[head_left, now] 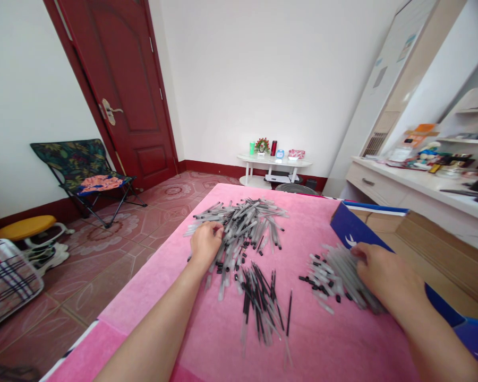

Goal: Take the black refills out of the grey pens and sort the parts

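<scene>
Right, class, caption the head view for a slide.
Left hand on the big pen pile, right hand on the small pile.

1. One camera sits on my head, looking forward and down over the pink cloth-covered table (231, 329), which fills the lower centre of the frame.
2. It is close: my forearms enter from the bottom edge, with my left hand (205, 244) and right hand (386, 276) at mid-frame.
3. It faces the white back wall (263, 79) at top centre, with the dark red wooden door (119, 90) at upper left.
</scene>
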